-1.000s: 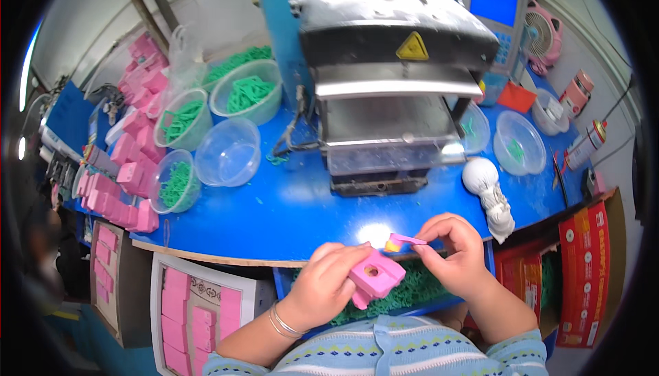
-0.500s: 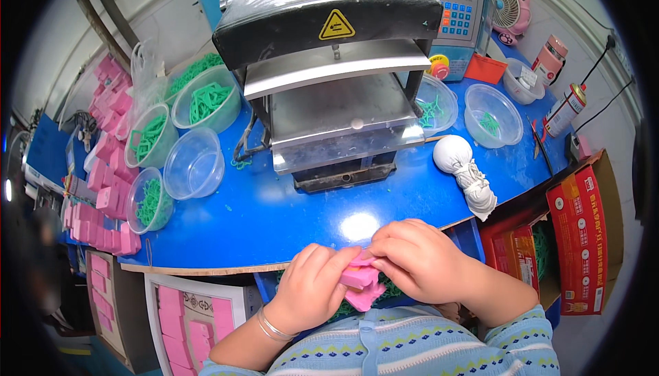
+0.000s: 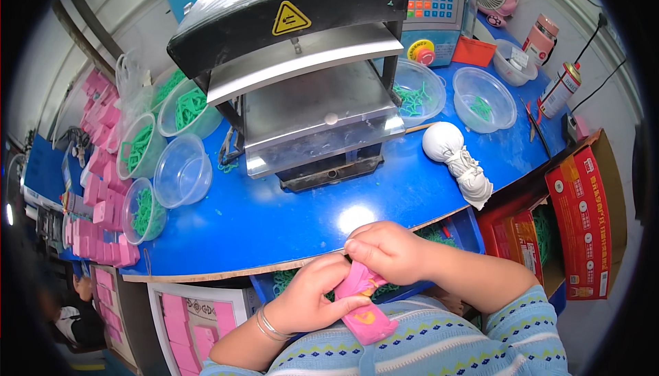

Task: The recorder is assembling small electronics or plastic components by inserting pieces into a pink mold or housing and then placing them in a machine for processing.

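Close in front of my body, both hands grip one soft pink piece (image 3: 374,326) with yellow marks. Its kind is not clear. My left hand (image 3: 307,299) closes on its left side, thumb lying across it. Over the top end my right hand (image 3: 386,249) is closed, thumb and fingers pinching it. The fingers cover much of its upper part. Below the hands, a blue drawer or tray (image 3: 469,233) under the table edge holds thin green pieces.
A press machine (image 3: 309,111) stands on the blue table (image 3: 274,228), with a keypad unit (image 3: 432,5) behind. Plastic bowls (image 3: 184,173), several with green pieces, flank it. Pink blocks (image 3: 103,214) are stacked left. A white cloth-wrapped bundle (image 3: 456,160) and red box (image 3: 583,225) sit right.
The pink piece has been turned and drawn out longer, now showing yellow marks. My right hand has shifted slightly left and tightened. The view has swung, and a person's arm appears at lower left.
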The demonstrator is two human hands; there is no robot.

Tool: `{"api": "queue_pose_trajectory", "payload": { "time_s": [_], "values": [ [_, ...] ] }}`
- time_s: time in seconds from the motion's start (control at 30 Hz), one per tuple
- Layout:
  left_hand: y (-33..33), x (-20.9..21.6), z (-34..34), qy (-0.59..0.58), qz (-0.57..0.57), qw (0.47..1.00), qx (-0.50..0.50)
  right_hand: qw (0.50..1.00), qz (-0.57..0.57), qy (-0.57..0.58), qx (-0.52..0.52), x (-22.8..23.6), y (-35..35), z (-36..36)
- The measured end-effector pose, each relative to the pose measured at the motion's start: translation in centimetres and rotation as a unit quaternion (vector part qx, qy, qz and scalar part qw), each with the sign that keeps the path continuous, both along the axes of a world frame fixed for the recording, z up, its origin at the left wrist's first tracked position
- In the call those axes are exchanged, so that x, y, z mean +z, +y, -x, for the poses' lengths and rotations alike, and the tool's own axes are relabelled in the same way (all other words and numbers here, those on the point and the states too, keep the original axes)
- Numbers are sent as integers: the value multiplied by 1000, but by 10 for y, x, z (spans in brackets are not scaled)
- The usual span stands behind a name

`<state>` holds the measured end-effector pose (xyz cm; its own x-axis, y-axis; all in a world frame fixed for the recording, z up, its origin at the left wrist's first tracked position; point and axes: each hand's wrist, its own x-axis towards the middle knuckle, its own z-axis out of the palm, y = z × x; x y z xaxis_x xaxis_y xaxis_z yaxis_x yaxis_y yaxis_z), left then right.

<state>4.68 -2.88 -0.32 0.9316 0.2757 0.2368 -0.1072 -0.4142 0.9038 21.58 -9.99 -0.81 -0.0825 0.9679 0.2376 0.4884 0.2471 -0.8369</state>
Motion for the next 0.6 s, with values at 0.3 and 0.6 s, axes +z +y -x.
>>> {"api": "queue_pose_trajectory", "payload": {
  "time_s": [0.3, 0.6],
  "values": [
    [-7, -12, 6, -18, 238, 951, 195, 955, 32, 291, -53, 0, -18, 11],
    [-7, -11, 5, -59, 445, 889, 88, 996, -46, 69, -39, 12, -26, 3]
  ]
}}
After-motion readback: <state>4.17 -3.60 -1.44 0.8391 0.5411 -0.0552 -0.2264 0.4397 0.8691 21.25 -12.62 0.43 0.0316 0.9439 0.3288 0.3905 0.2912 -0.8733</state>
